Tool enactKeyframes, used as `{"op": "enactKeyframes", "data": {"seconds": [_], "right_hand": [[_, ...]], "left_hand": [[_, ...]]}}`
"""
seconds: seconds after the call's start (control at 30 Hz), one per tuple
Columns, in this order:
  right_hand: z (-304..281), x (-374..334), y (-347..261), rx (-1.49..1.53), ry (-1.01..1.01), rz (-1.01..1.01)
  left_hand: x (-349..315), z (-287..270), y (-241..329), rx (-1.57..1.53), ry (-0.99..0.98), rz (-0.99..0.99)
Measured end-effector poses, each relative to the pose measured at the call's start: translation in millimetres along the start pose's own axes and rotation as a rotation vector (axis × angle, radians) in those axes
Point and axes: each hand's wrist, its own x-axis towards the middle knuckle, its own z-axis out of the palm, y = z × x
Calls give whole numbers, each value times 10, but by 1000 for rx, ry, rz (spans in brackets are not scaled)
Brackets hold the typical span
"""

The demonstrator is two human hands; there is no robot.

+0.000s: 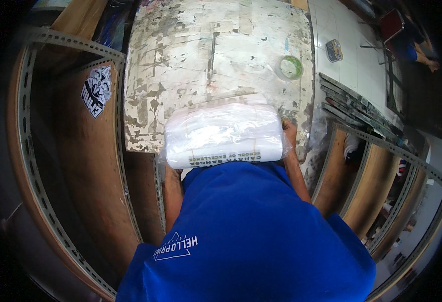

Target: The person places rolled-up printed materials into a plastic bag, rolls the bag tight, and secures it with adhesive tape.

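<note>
A white bundle wrapped in clear plastic (223, 132), with dark printing along its near side, lies on the near edge of the worn table (181, 55), close against my body. At its right end my right hand (289, 132) is closed, its fingers curled at the plastic edge. My left hand (173, 174) is beneath the bundle's near left corner; the bundle covers its fingers, so their grip is hidden. Toward the table's far right lies a roll of green tape (290, 68), apart from both hands.
Metal-framed shelves with wooden boards (95, 151) stand on my left, and more shelves (377, 183) on my right. Flat dark-edged frames (357, 108) are stacked right of the table. Beyond them are a red chair (392, 24) and part of another person (424, 55).
</note>
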Motion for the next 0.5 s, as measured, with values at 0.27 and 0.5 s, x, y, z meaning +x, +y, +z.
{"op": "enactKeyframes", "data": {"seconds": [0.27,0.5], "right_hand": [[-137,-102,-444,-838,51,-60],[-216,-167,-1186,-139,-50,118]], "left_hand": [[122,-61,37,462,277,152],[-314,22,694,76,51,311]]}}
